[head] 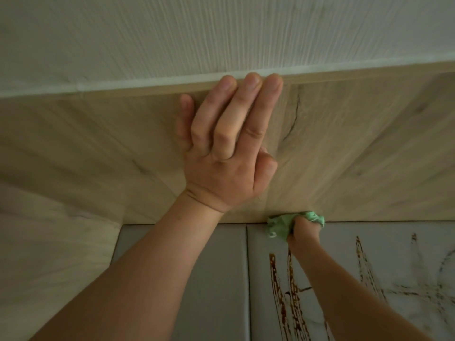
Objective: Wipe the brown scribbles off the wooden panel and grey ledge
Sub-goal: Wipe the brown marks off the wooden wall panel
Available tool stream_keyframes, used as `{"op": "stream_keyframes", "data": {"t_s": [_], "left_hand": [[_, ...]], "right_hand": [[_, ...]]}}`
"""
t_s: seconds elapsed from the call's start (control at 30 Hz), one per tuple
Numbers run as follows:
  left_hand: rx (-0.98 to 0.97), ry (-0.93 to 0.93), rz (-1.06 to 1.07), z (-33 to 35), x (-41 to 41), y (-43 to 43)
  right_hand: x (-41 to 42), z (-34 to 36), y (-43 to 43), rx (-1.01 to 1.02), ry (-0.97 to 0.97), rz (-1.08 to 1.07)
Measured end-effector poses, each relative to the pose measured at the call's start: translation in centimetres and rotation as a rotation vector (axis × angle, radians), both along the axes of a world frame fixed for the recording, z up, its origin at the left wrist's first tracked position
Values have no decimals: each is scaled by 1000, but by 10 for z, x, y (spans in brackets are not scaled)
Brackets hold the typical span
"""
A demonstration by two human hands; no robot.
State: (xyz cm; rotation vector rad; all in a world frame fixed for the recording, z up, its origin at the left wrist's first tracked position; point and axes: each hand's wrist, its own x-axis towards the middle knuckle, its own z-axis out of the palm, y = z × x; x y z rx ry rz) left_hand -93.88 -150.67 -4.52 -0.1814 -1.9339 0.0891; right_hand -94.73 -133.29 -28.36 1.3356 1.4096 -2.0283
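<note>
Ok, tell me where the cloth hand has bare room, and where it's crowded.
Bare wooden panel runs right of the left hand, above the green cloth; more lies left of that hand. The grey ledge is bare between the left forearm and the seam. Crowded: the right hand and brown scribbles past the seam.

Home interior: textured wallpaper (147, 33), wooden panel (357, 156), grey padded ledge (221, 291)

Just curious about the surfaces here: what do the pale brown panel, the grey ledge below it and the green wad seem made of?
The wooden panel looks like matt wood or wood-look laminate: pale grain, dark streaks. The grey ledge seems smooth, perhaps padded vinyl: rounded seams between sections. The green cloth, bunched in the right hand, looks like soft fabric: crumpled folds.
</note>
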Motion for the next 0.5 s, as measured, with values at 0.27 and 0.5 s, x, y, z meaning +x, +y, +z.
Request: {"op": "stream_keyframes", "data": {"t_s": [0.27,0.5], "left_hand": [[36,-108,0,6,16,1],[106,-224,21,21,35,18]], "right_hand": [[23,62,-75,-397,16,174],[-15,110,65,-124,146,-32]]}}
